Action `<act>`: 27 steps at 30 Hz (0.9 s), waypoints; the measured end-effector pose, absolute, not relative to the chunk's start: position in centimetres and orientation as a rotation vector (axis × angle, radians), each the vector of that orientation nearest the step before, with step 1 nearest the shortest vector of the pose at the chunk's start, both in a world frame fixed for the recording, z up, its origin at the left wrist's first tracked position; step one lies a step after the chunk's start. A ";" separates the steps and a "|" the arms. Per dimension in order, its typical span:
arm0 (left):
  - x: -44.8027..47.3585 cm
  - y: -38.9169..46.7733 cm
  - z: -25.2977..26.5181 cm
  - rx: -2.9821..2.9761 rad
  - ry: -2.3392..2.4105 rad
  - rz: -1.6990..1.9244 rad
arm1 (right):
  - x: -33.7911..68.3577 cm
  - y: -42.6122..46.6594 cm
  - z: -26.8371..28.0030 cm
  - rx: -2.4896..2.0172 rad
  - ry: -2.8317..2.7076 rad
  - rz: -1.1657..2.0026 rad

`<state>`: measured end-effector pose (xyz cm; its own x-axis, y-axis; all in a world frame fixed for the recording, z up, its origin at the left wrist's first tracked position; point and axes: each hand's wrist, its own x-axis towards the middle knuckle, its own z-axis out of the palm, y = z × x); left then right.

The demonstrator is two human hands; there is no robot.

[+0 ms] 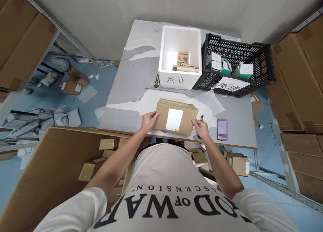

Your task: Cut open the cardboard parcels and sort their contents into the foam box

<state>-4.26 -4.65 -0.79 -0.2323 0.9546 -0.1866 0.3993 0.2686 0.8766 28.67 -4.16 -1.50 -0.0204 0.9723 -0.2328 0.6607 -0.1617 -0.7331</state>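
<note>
A brown cardboard box (163, 115) with a white label (174, 119) on its upward face is held near the front edge of the table. My left hand (149, 121) pinches its left side. At the right side, the fingers of my right hand (201, 127) grip the lower corner. A utility knife with a red part (202, 117) shows beside my right hand, partly hidden by it; whether the hand touches it I cannot tell. Further right, a phone (222, 129) lies with its screen lit.
Behind the box stand a white foam bin (180, 80) holding books and a black plastic crate (237, 45) with several green-and-white boxes. A yellow-black cutter (156, 80) lies left of the bin. A large open carton (27, 178) stands at my left; shelves with cartons (290, 90) flank the table (121, 87).
</note>
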 end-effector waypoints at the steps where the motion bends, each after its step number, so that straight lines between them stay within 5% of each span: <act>1: -4.1 -4.0 -0.6 1.250 1.832 0.884 | 28.5 -3.7 -1.2 -1.879 -1.723 0.989; 27: -3.9 -2.5 -5.0 0.960 1.716 0.836 | 27.5 -1.4 -3.5 -1.967 -1.383 1.108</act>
<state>-3.85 -2.51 -4.99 -0.2262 0.8845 -0.4080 0.2237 0.4548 0.8620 27.49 -1.39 -3.50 0.1573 0.9284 -0.3367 0.5315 -0.3670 -0.7635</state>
